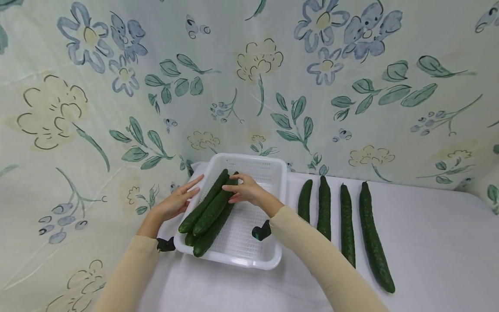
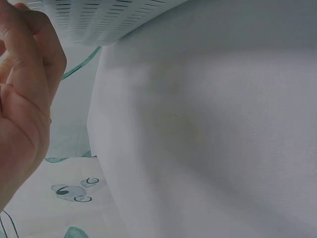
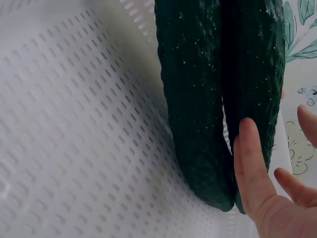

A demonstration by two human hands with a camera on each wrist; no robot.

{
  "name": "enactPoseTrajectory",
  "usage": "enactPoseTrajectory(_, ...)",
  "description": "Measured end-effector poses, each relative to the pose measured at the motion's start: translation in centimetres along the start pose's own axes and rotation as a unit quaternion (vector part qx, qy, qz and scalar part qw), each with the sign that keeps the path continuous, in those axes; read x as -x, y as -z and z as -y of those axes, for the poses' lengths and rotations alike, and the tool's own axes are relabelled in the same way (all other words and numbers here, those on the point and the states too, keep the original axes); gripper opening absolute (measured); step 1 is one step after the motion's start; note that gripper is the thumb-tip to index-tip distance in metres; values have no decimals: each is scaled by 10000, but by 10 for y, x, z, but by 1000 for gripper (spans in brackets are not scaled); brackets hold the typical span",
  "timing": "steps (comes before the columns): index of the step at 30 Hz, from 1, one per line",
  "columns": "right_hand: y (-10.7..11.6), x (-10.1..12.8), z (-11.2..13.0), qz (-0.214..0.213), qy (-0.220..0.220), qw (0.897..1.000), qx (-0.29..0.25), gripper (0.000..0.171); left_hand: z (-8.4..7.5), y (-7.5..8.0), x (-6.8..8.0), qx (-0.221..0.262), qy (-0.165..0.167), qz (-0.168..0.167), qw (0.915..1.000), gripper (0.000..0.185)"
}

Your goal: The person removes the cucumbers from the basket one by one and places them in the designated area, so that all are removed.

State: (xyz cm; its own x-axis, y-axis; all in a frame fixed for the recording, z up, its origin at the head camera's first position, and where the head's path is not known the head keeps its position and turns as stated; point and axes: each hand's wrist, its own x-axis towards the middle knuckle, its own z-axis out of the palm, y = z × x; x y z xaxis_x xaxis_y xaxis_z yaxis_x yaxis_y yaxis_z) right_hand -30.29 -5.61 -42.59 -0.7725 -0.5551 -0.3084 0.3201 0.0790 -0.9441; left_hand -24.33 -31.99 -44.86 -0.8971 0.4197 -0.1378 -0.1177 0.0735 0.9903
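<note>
A white perforated plastic basket (image 1: 251, 260) holds several dark green cucumbers (image 1: 212, 212), piled lengthwise along its left side. My right hand (image 1: 249, 190) reaches over the basket at their far ends. In the right wrist view, its extended fingers (image 3: 253, 171) touch one bumpy cucumber (image 3: 255, 64), beside another cucumber (image 3: 193, 109). My left hand (image 1: 177, 203) is at the basket's left rim, its fingers spread and pointing toward the far corner. The left wrist view has that hand (image 2: 25, 94) at the edge, below the basket's slotted side (image 2: 94, 20); some fingertips are cut off.
Several more cucumbers (image 1: 376, 238) lie in a row on the white-covered table (image 1: 436, 242), right of the basket; the right sleeve (image 1: 315, 255) partly covers some. A floral cloth (image 1: 241, 99) hangs behind the table. Dark wrist-camera parts (image 1: 261, 230) show near the sleeves.
</note>
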Motion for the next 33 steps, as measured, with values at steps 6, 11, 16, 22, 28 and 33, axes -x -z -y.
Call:
enactPoseTrajectory(6, -5, 0, -1, 117, -177, 9998, 31, 70, 5, 2, -1, -33, -29, 5, 10000, 51)
enactPoseTrajectory(11, -7, -1, -3, 360, -223, 9990, 146, 74, 0, 0, 0, 12, 50, -34, 10000, 51)
enactPoseTrajectory(16, -8, -3, -6, 490, -154, 9985, 194, 75, -5, -2, 1, 55, 128, -65, 9999, 52)
enactPoseTrajectory(22, -11, -3, -7, 423, -127, 9988, 220, 77, -5, -2, 2, 28, 121, -12, 9999, 53)
enactPoseTrajectory(28, -13, -6, -9, 270, -206, 9994, 82, 77, -6, -3, 2, 91, 175, -48, 9998, 52)
enactPoseTrajectory(33, -12, -5, -9, 116, -380, 9991, -133, 77, -7, -4, 2, 59, 198, -84, 9998, 52)
